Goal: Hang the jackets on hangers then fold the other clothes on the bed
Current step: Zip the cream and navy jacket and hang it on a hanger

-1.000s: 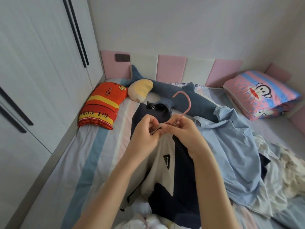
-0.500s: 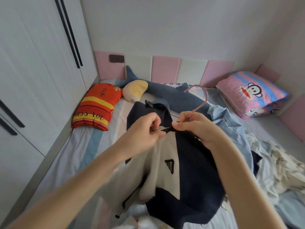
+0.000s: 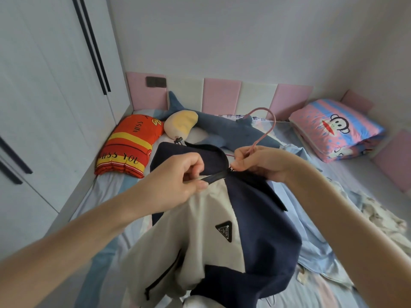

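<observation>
Jacket (image 3: 262, 221) hangs collar-up over the bed (image 3: 106, 190), long axis dropping toward the camera; right hand (image 3: 260, 163) pinches the pink hanger (image 3: 272, 123) neck at the collar's centre, hook rising above the collar, left hand (image 3: 178, 176) pinching the collar edge just beside, forearms converging

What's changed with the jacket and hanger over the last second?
The jacket was lifted up from the bed. The left hand and right hand drew apart, pulling the collar edge taut; the hook of the pink hanger shifted right. Both hands kept their grips; blue shirt and shark plush stayed put.
</observation>
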